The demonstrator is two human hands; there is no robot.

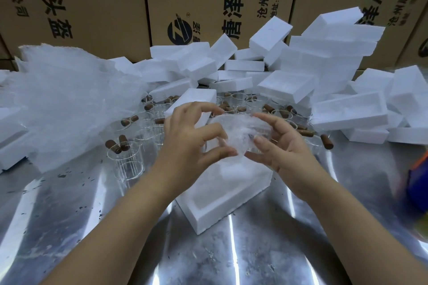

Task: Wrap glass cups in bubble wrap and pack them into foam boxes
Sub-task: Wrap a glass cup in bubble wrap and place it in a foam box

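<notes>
Bubble-wrapped glass cup at the centre of the frame: we see it held between both hands, just above an open foam box lying on a shiny metal table. The left hand reaches in from the lower left, fingers arched, thumb and forefinger pinching the wrap. The right hand cups the other side, fingers bent round it. Bare glass cups stand behind, beside a heap of bubble wrap at left.
</notes>
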